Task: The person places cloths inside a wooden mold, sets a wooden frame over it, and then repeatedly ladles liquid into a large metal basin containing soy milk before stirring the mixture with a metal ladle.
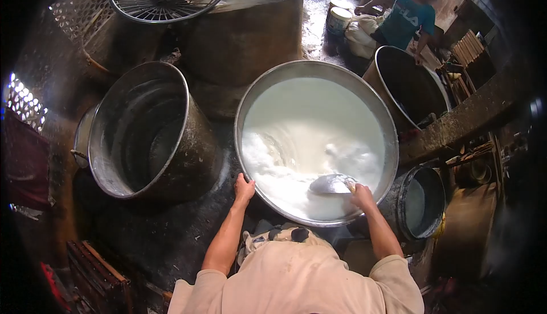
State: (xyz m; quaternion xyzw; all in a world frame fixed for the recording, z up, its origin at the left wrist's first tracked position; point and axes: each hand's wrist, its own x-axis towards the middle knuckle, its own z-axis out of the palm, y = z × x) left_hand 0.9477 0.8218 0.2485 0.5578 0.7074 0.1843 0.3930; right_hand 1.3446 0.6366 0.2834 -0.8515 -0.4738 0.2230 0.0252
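A wide round metal vat (392,137) stands in front of me, holding milky white liquid (310,109) with foam (268,169) gathered on the near and left side. My left hand (244,189) is closed on the vat's rim at the near left. Over the near right part of the vat, my right hand (361,195) grips a metal scoop (330,183) by its handle. The scoop's broad bowl points left and lies at the foamy surface. How deep its lower edge sits in the liquid I cannot tell.
A tall metal pot (196,143) stands to the left. At the back right a person (407,15) in a teal shirt touches another large pot (380,80). A smaller bucket (403,200) with pale liquid sits at right. A round wire rack (171,18) is at the top left.
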